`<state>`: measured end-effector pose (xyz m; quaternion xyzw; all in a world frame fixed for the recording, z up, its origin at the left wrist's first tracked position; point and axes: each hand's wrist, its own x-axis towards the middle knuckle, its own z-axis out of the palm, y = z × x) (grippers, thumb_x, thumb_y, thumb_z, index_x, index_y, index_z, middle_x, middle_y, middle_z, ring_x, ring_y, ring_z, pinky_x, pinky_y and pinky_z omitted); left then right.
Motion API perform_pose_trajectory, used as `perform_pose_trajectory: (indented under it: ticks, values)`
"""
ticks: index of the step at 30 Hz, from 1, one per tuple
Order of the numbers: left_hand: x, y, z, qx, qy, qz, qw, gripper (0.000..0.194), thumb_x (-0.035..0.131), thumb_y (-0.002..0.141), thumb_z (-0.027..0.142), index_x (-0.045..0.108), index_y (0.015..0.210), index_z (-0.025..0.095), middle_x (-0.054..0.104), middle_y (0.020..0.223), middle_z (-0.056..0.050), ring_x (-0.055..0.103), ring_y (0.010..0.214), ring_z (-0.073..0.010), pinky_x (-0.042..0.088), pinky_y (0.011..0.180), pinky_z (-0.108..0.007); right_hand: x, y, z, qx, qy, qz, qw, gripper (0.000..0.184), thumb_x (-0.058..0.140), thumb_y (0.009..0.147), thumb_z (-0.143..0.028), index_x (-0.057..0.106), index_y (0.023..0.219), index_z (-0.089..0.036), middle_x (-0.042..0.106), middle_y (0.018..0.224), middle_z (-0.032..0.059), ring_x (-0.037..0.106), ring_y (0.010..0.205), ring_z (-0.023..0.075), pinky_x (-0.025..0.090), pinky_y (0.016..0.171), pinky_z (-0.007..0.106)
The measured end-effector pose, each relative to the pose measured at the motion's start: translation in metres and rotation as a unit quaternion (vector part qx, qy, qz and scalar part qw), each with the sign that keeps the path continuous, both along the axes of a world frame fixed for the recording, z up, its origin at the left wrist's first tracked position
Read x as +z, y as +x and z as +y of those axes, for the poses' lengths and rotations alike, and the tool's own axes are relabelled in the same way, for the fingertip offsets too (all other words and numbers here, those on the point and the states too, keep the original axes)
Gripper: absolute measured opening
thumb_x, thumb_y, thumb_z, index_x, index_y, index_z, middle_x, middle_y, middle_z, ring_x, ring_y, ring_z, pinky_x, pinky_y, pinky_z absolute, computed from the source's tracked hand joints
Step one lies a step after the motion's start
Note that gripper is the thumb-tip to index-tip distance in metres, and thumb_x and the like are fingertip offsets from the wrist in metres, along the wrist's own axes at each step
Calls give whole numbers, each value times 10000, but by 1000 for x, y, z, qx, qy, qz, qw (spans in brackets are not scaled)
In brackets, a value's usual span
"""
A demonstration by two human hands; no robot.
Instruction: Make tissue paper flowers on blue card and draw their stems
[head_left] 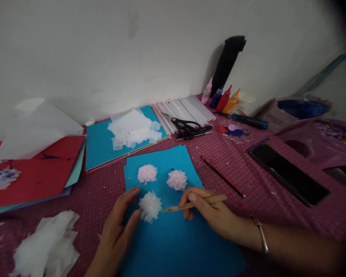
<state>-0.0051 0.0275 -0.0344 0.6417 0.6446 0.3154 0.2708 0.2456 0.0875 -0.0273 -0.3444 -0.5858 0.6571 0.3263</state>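
Note:
A blue paper sheet (173, 238) lies in front of me with three tissue pompoms on it: two pinkish ones (147, 173) (177, 179) and a white one (150, 206). My left hand (118, 227) rests flat on the sheet's left edge, fingers stretched, fingertips touching the white pompom. My right hand (210, 209) pinches a thin wooden stick (194, 204) whose tip points at the white pompom.
Black scissors (190, 129) lie by white paper strips (184, 109). Paint bottles (223, 98), a paint palette (233, 130), a black phone (288, 173), a thin brush (223, 177), stacked coloured sheets (103, 146) with tissue squares (134, 130), and crumpled tissue (46, 246) surround the sheet.

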Motion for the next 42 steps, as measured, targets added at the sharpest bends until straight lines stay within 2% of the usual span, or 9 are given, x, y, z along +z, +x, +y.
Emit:
perform_pose_trajectory:
  ticks: [4, 7, 13, 20, 24, 27, 33, 37, 42]
  values:
    - [-9, 8, 3, -156, 115, 248, 949, 528, 486, 917, 308, 347, 1421, 231, 385, 1485, -66, 355, 1341, -219, 270, 1088, -332, 4, 4, 2, 39, 19, -35, 998, 374, 355, 985, -383, 625, 863, -155, 624, 697, 33, 591, 644, 119, 479, 601, 238]
    - [-14, 8, 3, -144, 148, 348, 915, 534, 476, 907, 356, 405, 1389, 138, 433, 1436, -120, 340, 1319, -273, 175, 1109, -379, 11, 8, 5, 72, 59, -75, 993, 328, 357, 979, -293, 631, 865, -155, 635, 714, 35, 604, 667, 116, 483, 624, 233]
    - [-8, 1, -5, -91, 96, 328, 935, 665, 444, 905, 392, 266, 1457, 65, 307, 1506, -159, 267, 1376, -297, 150, 1138, -413, 19, 13, 12, 106, 107, -124, 981, 267, 367, 957, -181, 620, 872, -182, 650, 769, 20, 621, 737, 102, 484, 702, 212]
    - [-17, 0, -7, -295, 133, 301, 897, 627, 509, 894, 201, 274, 1475, 177, 201, 1578, -70, 254, 1413, -246, 170, 1162, -340, 25, 17, 19, 134, 93, -138, 977, 242, 377, 945, -170, 613, 896, -192, 671, 793, 40, 636, 757, 119, 501, 722, 216]
    - [-10, -1, -8, -173, 61, 175, 967, 596, 439, 940, 257, 213, 1492, 258, 333, 1529, -27, 374, 1354, -196, 350, 1091, -297, 25, 17, 21, 125, 47, -138, 981, 269, 370, 957, -216, 626, 878, -192, 677, 788, 43, 642, 743, 124, 507, 701, 227]
    - [4, 5, -4, -103, -26, 31, 994, 560, 304, 956, 467, 222, 1483, 299, 386, 1497, -55, 409, 1335, -256, 446, 1022, -392, 21, 14, 19, 99, 0, -126, 987, 315, 354, 970, -263, 633, 849, -181, 671, 765, 40, 639, 726, 127, 503, 680, 240]
    - [10, 24, -2, -159, -60, -50, 984, 602, 408, 893, 585, 332, 1441, 347, 434, 1472, -41, 356, 1364, -299, 272, 1122, -475, 6, 8, 13, 66, -46, -35, 996, 396, 384, 961, -434, 625, 830, -148, 626, 697, 29, 596, 646, 121, 488, 620, 248]
    - [1, 22, 6, -9, -30, -347, 937, 678, 540, 757, 711, 500, 1324, 341, 574, 1344, -58, 458, 1292, -315, 291, 1106, -472, -7, 5, 17, 26, -107, 80, 991, 409, 439, 920, -509, 609, 840, -145, 616, 648, 7, 572, 564, 108, 471, 564, 240]
    - [2, 7, 29, 101, -10, -447, 889, 607, 527, 775, 685, 536, 1193, 244, 614, 1254, -104, 536, 1217, -274, 369, 1064, -462, -4, 3, 23, -12, -90, 134, 987, 420, 528, 835, -560, 621, 797, -152, 621, 611, 2, 548, 515, 110, 439, 512, 236]
